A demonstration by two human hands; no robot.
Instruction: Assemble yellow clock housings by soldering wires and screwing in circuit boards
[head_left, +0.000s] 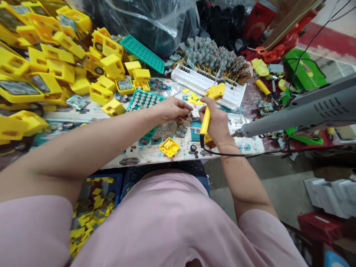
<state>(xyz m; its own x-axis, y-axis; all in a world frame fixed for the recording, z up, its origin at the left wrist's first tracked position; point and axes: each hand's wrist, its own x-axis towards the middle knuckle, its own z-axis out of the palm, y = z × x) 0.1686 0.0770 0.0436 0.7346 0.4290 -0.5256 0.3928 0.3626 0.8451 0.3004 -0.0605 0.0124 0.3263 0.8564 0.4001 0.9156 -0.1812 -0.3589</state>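
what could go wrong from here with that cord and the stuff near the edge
The black cord crosses the right forearm, so it might tug the yellow tool in the right hand. The open yellow case sits near the table's front edge and could get knocked off.

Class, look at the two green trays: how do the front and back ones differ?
The front tray holds round silver discs; the back tray shows none. The front tray lies flat, while the back tray sits tilted beside yellow cases. Both are green and gridded.
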